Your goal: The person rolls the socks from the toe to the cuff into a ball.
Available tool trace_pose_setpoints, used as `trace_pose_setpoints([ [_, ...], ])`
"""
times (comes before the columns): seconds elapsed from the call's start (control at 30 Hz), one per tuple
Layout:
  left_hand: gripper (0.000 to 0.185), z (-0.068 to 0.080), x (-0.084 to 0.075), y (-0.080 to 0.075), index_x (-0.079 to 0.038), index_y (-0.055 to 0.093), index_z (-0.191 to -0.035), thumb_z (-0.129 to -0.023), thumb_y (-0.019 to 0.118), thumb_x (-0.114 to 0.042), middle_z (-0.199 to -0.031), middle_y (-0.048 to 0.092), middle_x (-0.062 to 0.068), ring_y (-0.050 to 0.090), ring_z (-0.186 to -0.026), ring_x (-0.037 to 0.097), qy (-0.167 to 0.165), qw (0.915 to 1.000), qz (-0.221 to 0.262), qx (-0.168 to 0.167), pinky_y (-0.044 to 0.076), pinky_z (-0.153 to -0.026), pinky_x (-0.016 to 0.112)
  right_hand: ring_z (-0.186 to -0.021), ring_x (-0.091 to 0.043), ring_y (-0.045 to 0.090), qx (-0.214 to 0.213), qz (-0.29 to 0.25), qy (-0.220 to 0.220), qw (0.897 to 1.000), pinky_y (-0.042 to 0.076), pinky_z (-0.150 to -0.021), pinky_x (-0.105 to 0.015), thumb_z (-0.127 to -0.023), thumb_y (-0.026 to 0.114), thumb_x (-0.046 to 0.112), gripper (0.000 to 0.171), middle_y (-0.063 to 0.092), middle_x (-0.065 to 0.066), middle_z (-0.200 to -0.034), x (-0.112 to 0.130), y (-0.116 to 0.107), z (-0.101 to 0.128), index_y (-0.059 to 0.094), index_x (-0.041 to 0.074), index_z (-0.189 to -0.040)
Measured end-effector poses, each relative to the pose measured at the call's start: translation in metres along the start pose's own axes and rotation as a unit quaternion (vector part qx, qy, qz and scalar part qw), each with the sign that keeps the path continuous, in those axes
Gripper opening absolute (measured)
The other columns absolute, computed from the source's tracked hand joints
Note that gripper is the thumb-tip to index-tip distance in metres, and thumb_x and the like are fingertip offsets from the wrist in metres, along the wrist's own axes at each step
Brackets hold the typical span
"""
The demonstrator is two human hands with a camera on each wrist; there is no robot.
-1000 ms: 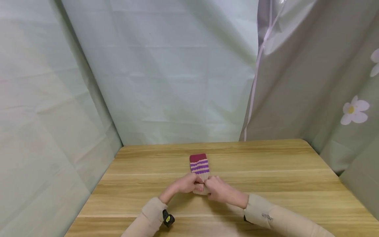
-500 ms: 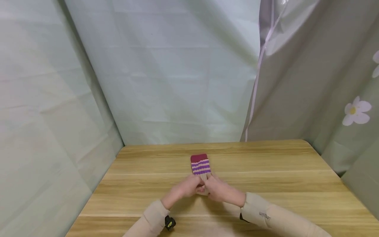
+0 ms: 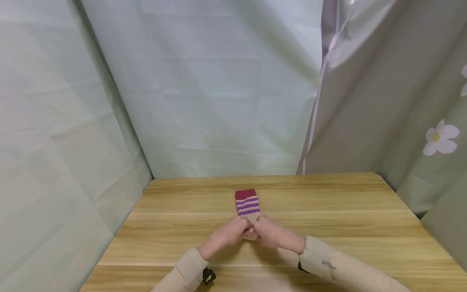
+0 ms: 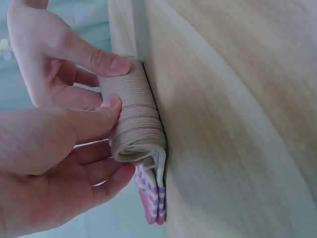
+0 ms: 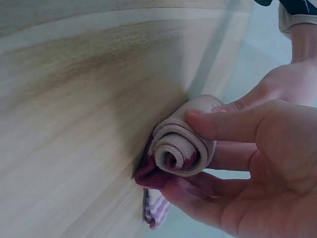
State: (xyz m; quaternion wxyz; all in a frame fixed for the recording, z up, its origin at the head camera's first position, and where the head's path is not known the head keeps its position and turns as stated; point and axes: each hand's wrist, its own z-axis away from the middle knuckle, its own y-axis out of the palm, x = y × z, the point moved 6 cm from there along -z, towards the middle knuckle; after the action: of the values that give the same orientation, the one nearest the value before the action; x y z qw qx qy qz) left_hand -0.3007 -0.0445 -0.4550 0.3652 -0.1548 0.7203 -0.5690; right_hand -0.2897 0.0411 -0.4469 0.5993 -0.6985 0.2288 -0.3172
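Note:
A beige sock (image 3: 248,206) with purple stripes and a maroon cuff lies on the table, its near part rolled up. In the left wrist view the beige roll (image 4: 136,109) is ribbed, with two cuff edges hanging past it. My left hand (image 3: 234,231) pinches one end of the roll, thumb on top and fingers beneath. At the other end my right hand (image 3: 270,232) holds it the same way. From the right wrist view the roll's end (image 5: 181,151) shows a spiral with maroon inside and a maroon patch below. Whether one sock or two are layered, I cannot tell.
The wooden table (image 3: 328,198) stretches out on both sides of the hands. Pale curtains (image 3: 219,101) hang behind it and at the sides, the right one with white flowers (image 3: 440,138). A black device (image 3: 208,276) is at the left wrist.
Both hands close in tighter on the roll, and the left hand shifts slightly to the right. The striped end stays almost in place.

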Motion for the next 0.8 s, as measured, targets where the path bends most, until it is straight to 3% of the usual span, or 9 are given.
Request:
trace_pose_setpoints([
  [0.17, 0.012, 0.001, 0.000, -0.002, -0.005, 0.061, -0.081, -0.093, 0.059, -0.002, -0.068, 0.052, -0.003, 0.042, -0.064, 0.001, 0.013, 0.9998, 0.012, -0.012, 0.040, -0.060, 0.014, -0.065, -0.011, 0.047, 0.029, -0.010, 0.006, 1.000, 0.043, -0.058, -0.021, -0.076, 0.072, 0.000, 0.014, 0.057, -0.005, -0.073, -0.004, 0.003, 0.000, 0.065, 0.002, -0.088],
  [0.33, 0.004, 0.000, 0.001, -0.003, 0.000, 0.056, -0.097, -0.096, 0.055, -0.003, -0.076, 0.054, 0.002, 0.042, -0.069, 0.004, 0.025, 0.9990, 0.033, -0.019, 0.041, -0.062, 0.015, -0.075, -0.014, 0.055, 0.005, -0.065, -0.013, 0.998, 0.049, -0.067, -0.024, -0.075, 0.070, -0.008, 0.025, 0.063, -0.009, -0.083, -0.009, 0.000, -0.002, 0.061, 0.000, -0.097],
  [0.4, 0.005, -0.001, 0.003, -0.004, -0.001, 0.055, -0.092, -0.095, 0.058, -0.004, -0.077, 0.056, 0.003, 0.044, -0.070, 0.005, 0.019, 0.9987, 0.043, -0.021, 0.042, -0.062, 0.017, -0.078, -0.013, 0.055, -0.006, -0.083, -0.021, 0.996, 0.049, -0.070, -0.025, -0.072, 0.070, -0.009, 0.028, 0.063, -0.008, -0.085, -0.012, -0.002, -0.002, 0.059, 0.002, -0.096],
  [0.63, 0.008, -0.005, 0.016, -0.004, -0.003, 0.070, -0.086, -0.091, 0.064, -0.009, -0.082, 0.070, 0.004, 0.054, -0.072, 0.003, -0.050, 0.9941, 0.092, -0.028, 0.046, -0.064, 0.017, -0.064, -0.007, 0.033, 0.012, -0.153, -0.014, 0.988, 0.029, -0.057, -0.019, -0.077, 0.069, -0.007, 0.021, 0.041, 0.002, -0.069, -0.023, -0.007, -0.005, 0.051, 0.002, -0.078],
  [0.8, 0.019, -0.006, 0.012, -0.003, -0.006, 0.068, -0.076, -0.094, 0.060, -0.007, -0.066, 0.057, -0.001, 0.041, -0.063, 0.002, -0.031, 0.9982, 0.046, -0.025, 0.038, -0.057, 0.016, -0.058, -0.004, 0.036, 0.024, -0.178, 0.003, 0.984, 0.031, -0.055, -0.017, -0.077, 0.068, -0.008, 0.014, 0.047, 0.004, -0.063, -0.031, -0.009, -0.009, 0.059, 0.002, -0.077],
])
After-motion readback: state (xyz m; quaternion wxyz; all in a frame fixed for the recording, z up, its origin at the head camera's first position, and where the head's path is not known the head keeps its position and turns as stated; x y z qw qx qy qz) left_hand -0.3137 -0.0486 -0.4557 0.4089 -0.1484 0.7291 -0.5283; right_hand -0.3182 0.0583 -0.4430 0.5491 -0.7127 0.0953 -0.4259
